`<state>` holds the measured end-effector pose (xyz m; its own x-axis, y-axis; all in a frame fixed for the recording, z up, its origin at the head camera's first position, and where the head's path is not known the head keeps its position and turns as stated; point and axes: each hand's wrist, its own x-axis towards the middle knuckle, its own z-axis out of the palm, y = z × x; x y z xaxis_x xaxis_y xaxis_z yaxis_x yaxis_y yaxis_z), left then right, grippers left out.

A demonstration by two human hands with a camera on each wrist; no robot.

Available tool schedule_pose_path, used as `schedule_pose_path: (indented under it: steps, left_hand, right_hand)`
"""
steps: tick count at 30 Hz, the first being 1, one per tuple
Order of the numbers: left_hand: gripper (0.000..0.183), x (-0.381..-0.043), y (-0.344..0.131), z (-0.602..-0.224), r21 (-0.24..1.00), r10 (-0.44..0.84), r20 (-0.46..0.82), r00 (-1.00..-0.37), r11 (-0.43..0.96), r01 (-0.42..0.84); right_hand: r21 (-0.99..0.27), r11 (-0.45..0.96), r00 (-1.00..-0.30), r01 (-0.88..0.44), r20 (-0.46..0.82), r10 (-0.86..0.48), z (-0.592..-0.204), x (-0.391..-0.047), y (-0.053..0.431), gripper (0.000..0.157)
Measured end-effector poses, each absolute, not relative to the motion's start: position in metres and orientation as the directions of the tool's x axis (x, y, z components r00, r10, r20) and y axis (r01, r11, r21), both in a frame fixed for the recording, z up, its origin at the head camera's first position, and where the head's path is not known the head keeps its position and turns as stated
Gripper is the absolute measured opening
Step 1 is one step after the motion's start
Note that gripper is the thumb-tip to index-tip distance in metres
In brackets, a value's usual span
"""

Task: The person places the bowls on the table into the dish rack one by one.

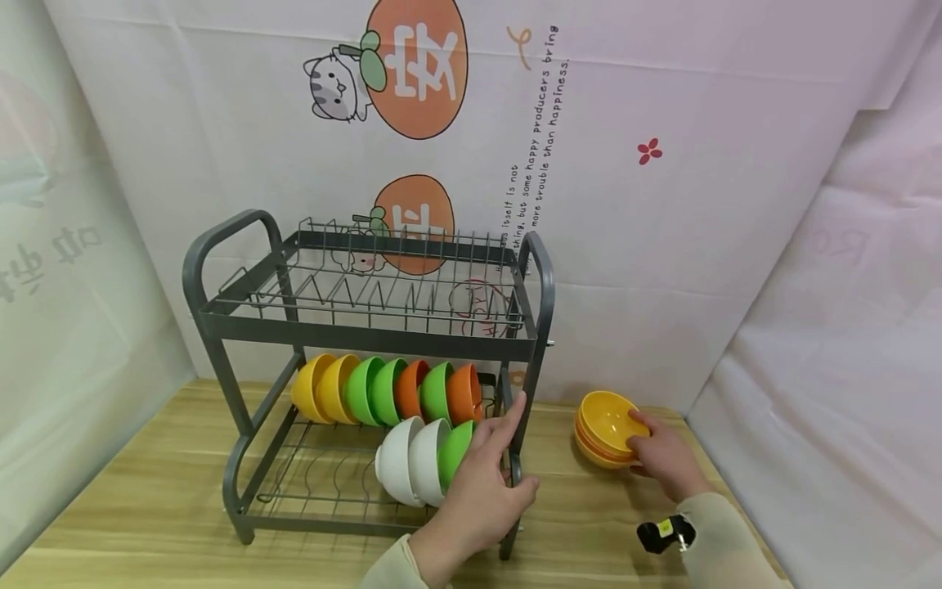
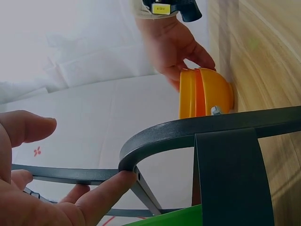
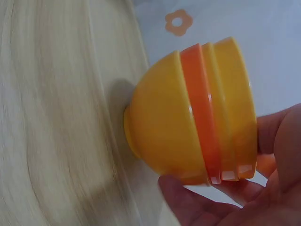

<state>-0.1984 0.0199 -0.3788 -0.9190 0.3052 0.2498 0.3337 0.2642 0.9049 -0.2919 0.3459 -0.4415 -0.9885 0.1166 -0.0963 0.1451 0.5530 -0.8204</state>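
A nested stack of yellow and orange bowls [image 1: 607,421] sits upright on the table at the right. My right hand [image 1: 666,454] grips its near right edge, the thumb at the top rim and other fingers along the outside [image 3: 188,202]. In the head view my left hand [image 1: 482,483] is at the lower right of the dark grey dish rack [image 1: 368,331], its fingers spread. One fingertip appears to touch the rack's side frame [image 2: 155,141] in the left wrist view. Just beside that hand, a green bowl [image 1: 456,450] stands on edge, partly hidden by it.
Two white bowls [image 1: 397,462] stand on edge left of the green one. Behind them, a row of yellow, green and orange bowls [image 1: 364,393] lines the lower shelf. The upper tier [image 1: 412,294] has wire dividers. White printed cloth [image 1: 662,245] hangs behind the wooden table [image 1: 132,491].
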Motion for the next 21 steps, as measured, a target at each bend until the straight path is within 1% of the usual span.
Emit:
schedule_pose_path:
  steps: [3, 6, 8, 11, 15, 17, 21]
  left_hand:
    - [0.093, -0.1989, 0.0194, -0.3792, 0.905, 0.304, 0.242, -0.921, 0.271, 0.327]
    - [0.093, -0.1992, 0.0189, -0.3795, 0.905, 0.303, 0.233, -0.924, 0.279, 0.32]
    - [0.094, -0.199, 0.0187, -0.3793, 0.906, 0.304, 0.23, -0.925, 0.28, 0.317]
    - [0.094, -0.1993, 0.0188, -0.3796, 0.907, 0.307, 0.23, -0.924, 0.277, 0.318]
    - [0.094, -0.1995, 0.0188, -0.3799, 0.907, 0.31, 0.236, -0.921, 0.271, 0.323]
    - [0.094, -0.1995, 0.0185, -0.3798, 0.907, 0.31, 0.237, -0.921, 0.269, 0.323]
    - [0.094, -0.1995, 0.0184, -0.3796, 0.91, 0.309, 0.23, -0.923, 0.269, 0.317]
  right_hand:
    - [-0.802, 0.579, -0.988, 0.15, -0.097, 0.122, -0.442, -0.2939, 0.3446, 0.062]
    - [-0.736, 0.665, -0.991, 0.123, -0.053, 0.125, -0.4415, -0.2941, 0.3443, 0.06]
    - [-0.674, 0.732, -0.994, 0.096, -0.022, 0.11, -0.4407, -0.2944, 0.3453, 0.058]
    - [-0.545, 0.837, -0.996, 0.055, 0.027, 0.083, -0.4399, -0.2959, 0.3476, 0.055]
    - [-0.405, 0.914, -0.995, 0.021, 0.08, 0.058, -0.4398, -0.2981, 0.3499, 0.054]
    - [-0.415, 0.91, -0.995, 0.025, 0.081, 0.065, -0.4392, -0.2986, 0.3499, 0.055]
    - [-0.546, 0.836, -0.992, 0.055, 0.065, 0.108, -0.4362, -0.2972, 0.3487, 0.054]
